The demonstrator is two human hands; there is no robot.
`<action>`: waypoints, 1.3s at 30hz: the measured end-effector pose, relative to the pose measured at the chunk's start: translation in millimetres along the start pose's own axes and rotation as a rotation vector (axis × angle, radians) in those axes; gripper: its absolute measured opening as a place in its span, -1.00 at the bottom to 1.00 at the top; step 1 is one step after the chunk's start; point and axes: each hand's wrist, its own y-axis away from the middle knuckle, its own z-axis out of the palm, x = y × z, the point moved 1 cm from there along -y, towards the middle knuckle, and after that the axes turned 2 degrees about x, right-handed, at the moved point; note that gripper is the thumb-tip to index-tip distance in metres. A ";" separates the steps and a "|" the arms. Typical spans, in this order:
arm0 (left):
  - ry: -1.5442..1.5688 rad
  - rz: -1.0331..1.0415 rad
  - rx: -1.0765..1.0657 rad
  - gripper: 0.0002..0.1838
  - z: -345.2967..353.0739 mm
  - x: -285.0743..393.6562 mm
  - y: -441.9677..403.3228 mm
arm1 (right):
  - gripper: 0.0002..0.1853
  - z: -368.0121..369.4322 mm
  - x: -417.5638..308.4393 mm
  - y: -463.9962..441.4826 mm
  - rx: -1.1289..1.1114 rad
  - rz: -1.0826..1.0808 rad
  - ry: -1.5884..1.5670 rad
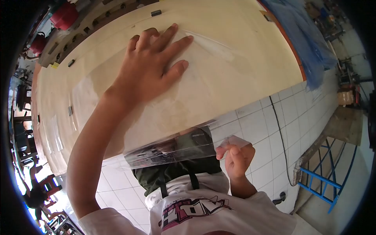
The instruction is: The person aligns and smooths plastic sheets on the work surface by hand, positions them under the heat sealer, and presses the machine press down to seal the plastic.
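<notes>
A sheet of clear plastic film (pixel 172 150) lies over the cream tabletop (pixel 250 70) and hangs past its front edge, where it catches reflections. My left hand (pixel 154 58) rests on the film with its fingers spread, pressing near a long crease (pixel 209 41) to the right of the fingertips. Off the front edge, close to my body, my right hand (pixel 237 158) is closed in a pinch on the film's hanging corner. Part of the film's outline is hard to see against the table.
Small dark blocks (pixel 156 13) sit about the tabletop, another dark block (pixel 70 111) at its left. Blue plastic sheeting (pixel 301 39) covers the area past the table's right edge. A blue metal frame (pixel 323 180) and a black cable (pixel 280 129) are on the tiled floor side.
</notes>
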 end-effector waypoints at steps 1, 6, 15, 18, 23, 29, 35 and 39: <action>0.007 -0.001 0.000 -0.46 1.9 -0.1 0.2 | -0.69 -1.5 -1.4 -0.6 0.001 0.003 0.007; 0.008 0.001 0.009 -0.45 -0.8 0.4 1.5 | -0.48 -1.5 -7.6 -12.0 -0.078 0.050 -0.042; -0.003 -0.004 0.040 -0.44 2.5 -0.7 2.4 | -0.65 -5.2 -9.9 -6.9 0.043 0.094 -0.175; -0.014 -0.001 0.032 -0.45 2.3 -0.5 1.9 | -0.60 1.0 -18.5 -5.1 0.043 0.206 -0.067; 0.004 -0.013 0.038 -0.45 3.1 0.8 2.1 | -0.44 8.3 -21.5 -1.7 0.041 0.270 0.058; 0.019 -0.009 0.041 -0.45 2.3 0.1 1.8 | -0.55 8.6 -16.7 -1.2 0.089 0.382 0.019; -0.027 0.026 0.059 -0.47 5.8 -0.9 0.9 | -0.64 -0.9 -12.5 2.1 0.070 0.461 -0.006; -0.016 0.020 0.050 -0.48 2.9 1.1 -1.9 | -0.66 -3.3 -8.2 6.8 0.072 0.437 -0.101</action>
